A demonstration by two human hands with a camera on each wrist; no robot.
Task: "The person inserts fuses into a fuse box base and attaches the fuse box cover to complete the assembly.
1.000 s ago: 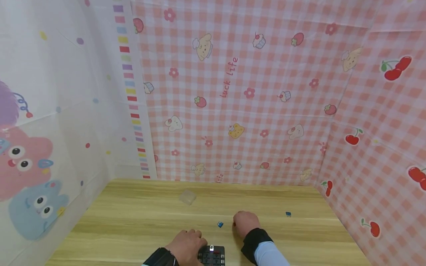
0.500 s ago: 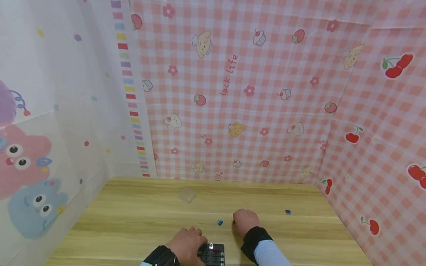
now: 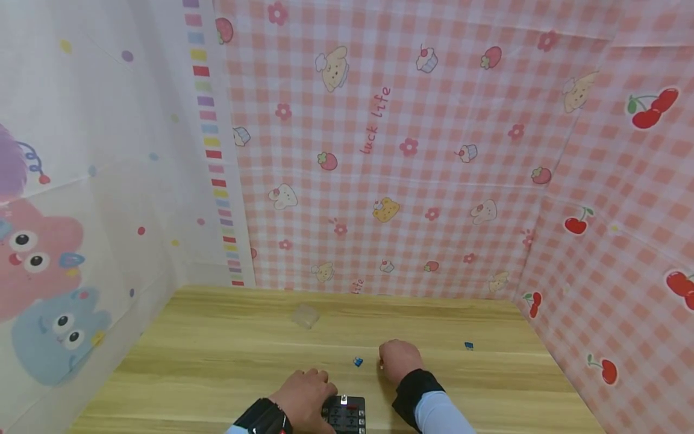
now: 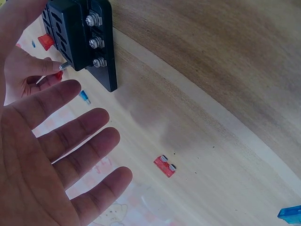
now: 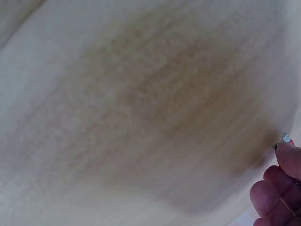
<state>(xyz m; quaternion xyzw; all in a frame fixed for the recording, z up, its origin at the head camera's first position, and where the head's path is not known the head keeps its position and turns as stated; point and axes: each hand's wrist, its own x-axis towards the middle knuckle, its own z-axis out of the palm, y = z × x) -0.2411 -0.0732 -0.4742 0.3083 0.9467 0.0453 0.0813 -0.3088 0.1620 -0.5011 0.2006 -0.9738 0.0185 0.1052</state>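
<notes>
My left hand lies at the left side of a black fuse block, its fingers overlapping the block's upper left corner in the head view. In the left wrist view its fingers are spread and mostly straight, beside the block with its row of screws. To the right, my right hand is close over the table, thumb and fingertips pinching a small red blade fuse with a metal prong sticking out. Most of that fuse is hidden by the fingers.
One blue blade fuse lies between the hands, another blue fuse farther right. A red fuse shows on the table in the left wrist view. A translucent square piece lies toward the back. Patterned cloth walls enclose the table.
The head view has shifted slightly. Both hands stay in nearly the same places; a pale tip now shows at my right fingertips, where red showed a second ago.
</notes>
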